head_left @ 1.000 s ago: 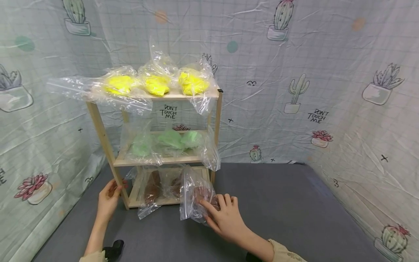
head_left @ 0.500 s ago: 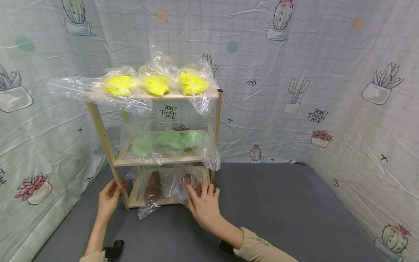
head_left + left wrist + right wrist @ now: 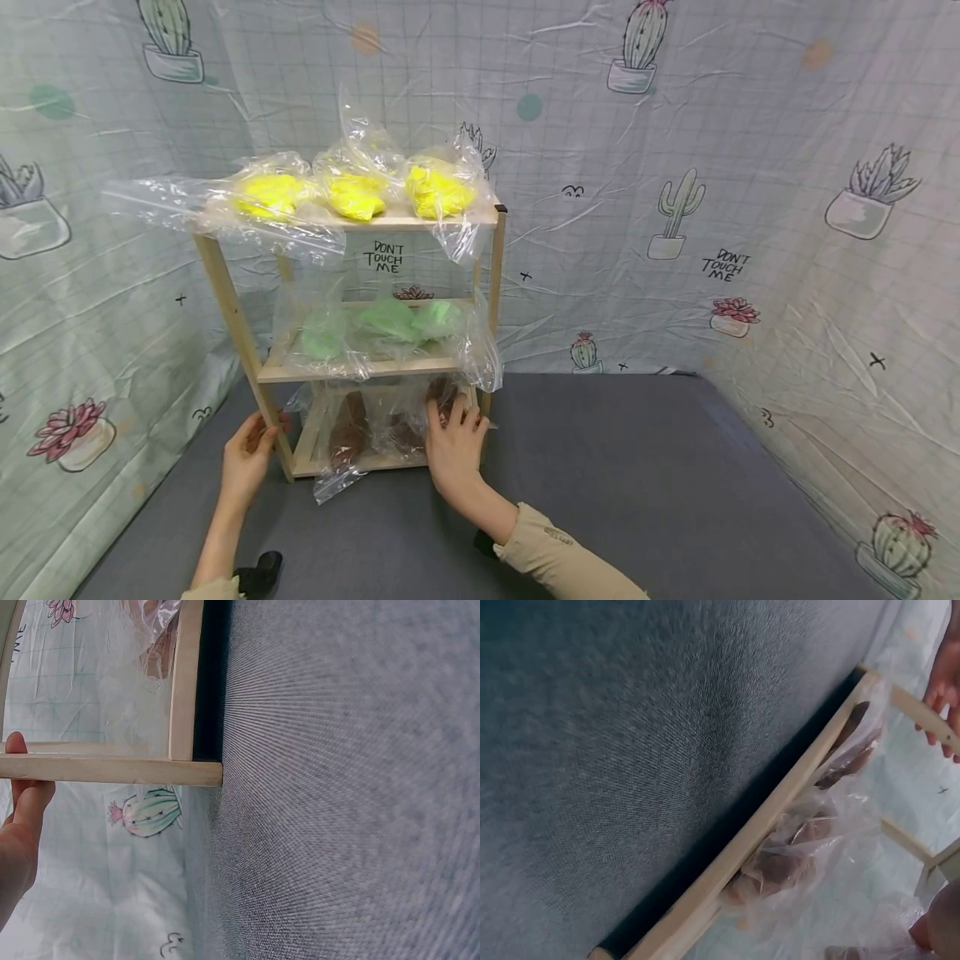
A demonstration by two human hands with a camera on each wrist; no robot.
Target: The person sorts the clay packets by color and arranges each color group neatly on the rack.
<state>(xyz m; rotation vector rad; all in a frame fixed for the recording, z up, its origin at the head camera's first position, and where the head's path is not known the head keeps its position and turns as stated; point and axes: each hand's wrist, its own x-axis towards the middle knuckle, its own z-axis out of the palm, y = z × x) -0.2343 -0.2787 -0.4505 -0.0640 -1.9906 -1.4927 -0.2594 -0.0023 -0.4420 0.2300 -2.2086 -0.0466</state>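
Note:
My left hand (image 3: pixel 247 457) grips the front left leg of a three-tier wooden rack (image 3: pixel 234 312); in the left wrist view its thumb and a finger lie on either side of the leg. At the right end of the bottom shelf, my right hand (image 3: pixel 457 450) holds a clear zip bag with a brown lump (image 3: pixel 441 388), its fingers partly covering the bag. Two more bags with brown lumps lie on that shelf, one at left (image 3: pixel 350 429) and one in the middle (image 3: pixel 406 435). The right wrist view shows only the right hand's edge (image 3: pixel 937 930).
Bags with green lumps (image 3: pixel 390 320) fill the middle shelf, and bags with yellow lumps (image 3: pixel 438 190) lie on top. Some plastic hangs past the shelf edges. The rack stands on a dark grey tabletop (image 3: pixel 600 483), with a cactus-print cloth (image 3: pixel 585 275) behind.
My right hand has carried the bag with the brown lump from in front of the rack onto the bottom shelf's right end. My left hand has stayed on the leg.

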